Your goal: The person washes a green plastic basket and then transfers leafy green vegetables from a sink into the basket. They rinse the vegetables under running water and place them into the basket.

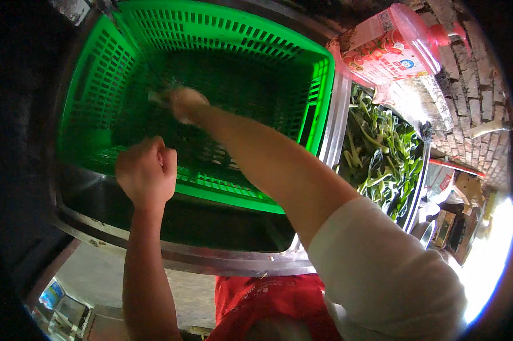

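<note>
A large green plastic basket (pixel 239 200) with slotted walls sits in a metal sink (pixel 222 260). At its near left rim, my left hand (pixel 147 172) is closed in a fist over the edge, appearing to grip it; the fingertips are hidden. My right hand (pixel 188 104) reaches down inside the basket and is blurred. Just left of its fingers shows a small pale blur (pixel 156 98), too indistinct to name. What looks like splashing water glints close to the right hand. Whether those fingers hold anything is unclear.
Leafy green vegetables (pixel 380 157) fill a metal-edged basin at right. A pink pump bottle (pixel 388 47) bearing writing stands at the back right by a brick wall (pixel 474 102). A dark metal fitting (pixel 107 8) is above the basket's far left corner.
</note>
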The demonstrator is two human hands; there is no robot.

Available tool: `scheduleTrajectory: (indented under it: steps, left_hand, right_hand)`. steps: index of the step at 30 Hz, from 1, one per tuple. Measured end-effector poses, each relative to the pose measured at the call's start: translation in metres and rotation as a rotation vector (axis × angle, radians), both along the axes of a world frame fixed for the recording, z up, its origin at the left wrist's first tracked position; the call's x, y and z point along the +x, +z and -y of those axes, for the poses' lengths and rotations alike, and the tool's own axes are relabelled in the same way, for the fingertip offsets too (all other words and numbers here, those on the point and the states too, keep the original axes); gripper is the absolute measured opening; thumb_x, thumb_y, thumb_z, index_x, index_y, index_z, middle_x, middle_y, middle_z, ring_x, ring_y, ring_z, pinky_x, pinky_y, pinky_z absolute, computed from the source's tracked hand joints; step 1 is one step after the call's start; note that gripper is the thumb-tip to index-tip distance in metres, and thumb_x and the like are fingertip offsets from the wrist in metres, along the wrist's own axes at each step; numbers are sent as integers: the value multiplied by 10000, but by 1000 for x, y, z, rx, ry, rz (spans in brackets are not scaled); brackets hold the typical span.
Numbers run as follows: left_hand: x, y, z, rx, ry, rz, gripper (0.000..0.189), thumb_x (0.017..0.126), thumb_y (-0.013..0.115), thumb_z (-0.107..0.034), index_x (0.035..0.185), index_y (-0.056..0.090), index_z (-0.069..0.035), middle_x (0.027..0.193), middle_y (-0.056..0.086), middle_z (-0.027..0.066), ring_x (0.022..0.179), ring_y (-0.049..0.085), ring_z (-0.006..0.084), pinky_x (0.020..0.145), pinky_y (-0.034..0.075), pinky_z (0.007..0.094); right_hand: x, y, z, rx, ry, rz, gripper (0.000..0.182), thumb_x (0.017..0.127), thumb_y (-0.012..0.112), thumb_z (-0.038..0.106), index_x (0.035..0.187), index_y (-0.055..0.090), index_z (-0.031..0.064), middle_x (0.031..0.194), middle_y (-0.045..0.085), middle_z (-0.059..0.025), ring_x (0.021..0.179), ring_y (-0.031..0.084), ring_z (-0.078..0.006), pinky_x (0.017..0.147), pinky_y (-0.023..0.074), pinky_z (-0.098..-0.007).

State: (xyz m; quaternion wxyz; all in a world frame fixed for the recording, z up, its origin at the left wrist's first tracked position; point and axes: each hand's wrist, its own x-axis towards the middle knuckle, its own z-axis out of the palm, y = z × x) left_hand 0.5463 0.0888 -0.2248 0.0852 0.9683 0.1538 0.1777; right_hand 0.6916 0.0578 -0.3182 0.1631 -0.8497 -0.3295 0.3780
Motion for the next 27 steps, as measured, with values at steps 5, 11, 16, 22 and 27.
scheduleTrajectory:
  steps: [5, 11, 16, 22, 27]
  left_hand:
    - [4, 3, 3, -2, -31, -5, 170, 632, 498, -126, 501, 391, -112, 487, 443, 56, 450, 436, 263, 448, 319, 364]
    - [2, 3, 3, -8, 8, -42, 172, 633, 495, -135, 494, 398, -107, 482, 442, 65, 454, 440, 265, 443, 329, 363]
    - [2, 1, 3, -20, 0, -59, 179, 645, 497, -151, 497, 406, -108, 487, 450, 65, 463, 453, 264, 445, 336, 365]
    - [0, -2, 1, -12, -6, -57, 141, 655, 499, -167, 537, 449, -110, 537, 490, 69, 490, 477, 274, 475, 358, 369]
    - [1, 5, 2, 47, 3, -108, 133, 659, 502, -186, 547, 477, -118, 540, 504, 64, 506, 499, 271, 491, 363, 393]
  right_hand:
    - [-51, -61, 27, -225, 488, 55, 326, 687, 591, 176, 997, 541, 89, 822, 592, -135, 718, 591, -240, 613, 486, -375]
    - [-19, -51, 57, -302, 493, -122, 286, 731, 553, 218, 990, 550, 97, 869, 585, -113, 763, 572, -225, 653, 472, -376]
    - [27, -20, 50, -187, 210, -308, 266, 767, 522, 253, 984, 557, 104, 907, 579, -95, 801, 556, -212, 685, 460, -376]
    - [27, 16, 14, 391, -535, -832, 282, 820, 466, 327, 999, 551, 126, 950, 563, -77, 851, 542, -215, 720, 452, -384]
    - [28, 39, 1, 670, -753, -1457, 320, 792, 556, 293, 1002, 494, 60, 965, 552, -119, 871, 543, -278, 669, 451, -460]
